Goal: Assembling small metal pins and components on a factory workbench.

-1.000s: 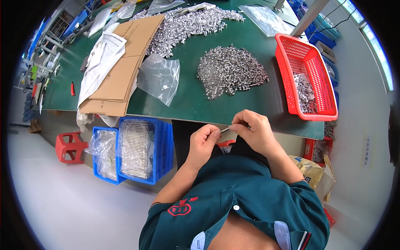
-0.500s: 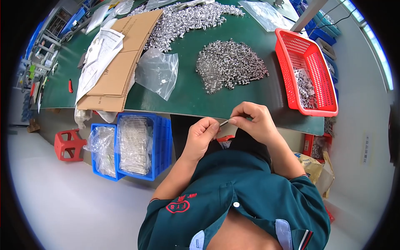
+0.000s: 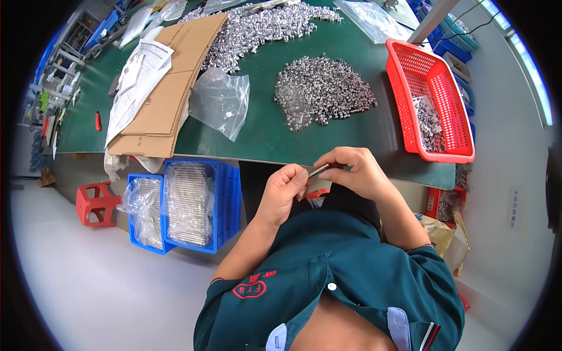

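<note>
Head view: fingers of the left hand (image 3: 282,192) pinch one end of a slim grey rod (image 3: 318,171) at the near edge of the bench (image 3: 263,137); whether the fingers of the right hand (image 3: 356,174), curved about its other end, grip it cannot be told. Farther in lies a pile of small metal pieces (image 3: 328,90); a red basket (image 3: 442,157) stands by the near right corner.
</note>
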Available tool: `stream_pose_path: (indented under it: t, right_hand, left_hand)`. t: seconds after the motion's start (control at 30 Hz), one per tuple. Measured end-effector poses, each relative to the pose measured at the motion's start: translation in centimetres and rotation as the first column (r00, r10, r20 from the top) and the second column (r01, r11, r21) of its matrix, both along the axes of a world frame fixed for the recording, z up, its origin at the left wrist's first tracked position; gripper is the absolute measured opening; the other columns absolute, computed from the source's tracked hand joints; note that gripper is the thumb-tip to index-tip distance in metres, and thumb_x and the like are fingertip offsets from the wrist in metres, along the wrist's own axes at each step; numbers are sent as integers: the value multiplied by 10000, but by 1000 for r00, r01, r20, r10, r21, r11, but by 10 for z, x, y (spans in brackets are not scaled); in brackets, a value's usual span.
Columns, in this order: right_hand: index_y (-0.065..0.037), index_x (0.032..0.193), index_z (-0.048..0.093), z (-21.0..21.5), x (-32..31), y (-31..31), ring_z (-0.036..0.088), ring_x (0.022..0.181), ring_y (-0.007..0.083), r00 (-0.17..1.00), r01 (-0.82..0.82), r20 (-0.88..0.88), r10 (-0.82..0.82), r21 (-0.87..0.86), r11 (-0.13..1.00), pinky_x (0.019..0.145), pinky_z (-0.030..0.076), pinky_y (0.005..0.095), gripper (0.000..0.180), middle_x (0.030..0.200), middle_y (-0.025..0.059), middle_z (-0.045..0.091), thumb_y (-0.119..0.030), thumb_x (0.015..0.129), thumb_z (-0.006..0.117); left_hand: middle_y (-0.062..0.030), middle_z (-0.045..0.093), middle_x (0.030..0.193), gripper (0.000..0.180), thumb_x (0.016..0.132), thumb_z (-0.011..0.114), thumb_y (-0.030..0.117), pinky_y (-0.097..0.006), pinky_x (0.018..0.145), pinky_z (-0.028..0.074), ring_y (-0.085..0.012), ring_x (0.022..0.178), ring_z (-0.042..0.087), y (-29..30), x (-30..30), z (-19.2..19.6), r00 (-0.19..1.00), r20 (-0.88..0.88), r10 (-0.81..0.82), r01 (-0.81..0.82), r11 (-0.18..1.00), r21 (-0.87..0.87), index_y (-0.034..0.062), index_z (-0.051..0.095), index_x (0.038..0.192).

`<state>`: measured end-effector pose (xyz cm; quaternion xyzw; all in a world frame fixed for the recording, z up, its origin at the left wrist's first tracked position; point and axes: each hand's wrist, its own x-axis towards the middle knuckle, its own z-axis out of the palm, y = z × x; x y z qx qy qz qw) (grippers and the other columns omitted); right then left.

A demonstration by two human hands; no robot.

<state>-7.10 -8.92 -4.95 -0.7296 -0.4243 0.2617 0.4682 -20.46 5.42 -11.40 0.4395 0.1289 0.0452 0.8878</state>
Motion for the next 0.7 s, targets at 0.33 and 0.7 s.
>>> stream_pose_path:
  t: [0.33,0.7]
  right_hand:
    - [-74,963,649,-35,39,13,608,740,249,818,342,487,-305,15,940,676,488,322,188,845,95,601,-72,775,639]
    - [-69,816,612,-40,39,23,598,717,264,728,349,623,-285,21,937,636,479,351,101,807,74,593,-111,748,674]
  left_hand:
    - [5,460,644,196,923,544,161,-223,524,348,-71,549,417,5,-3,-7,996,-56,63,-65,998,-20,17,524,791]
    - [3,465,645,181,920,544,148,-217,525,350,-69,552,424,5,-6,-7,996,-51,74,-75,997,-21,20,526,793]
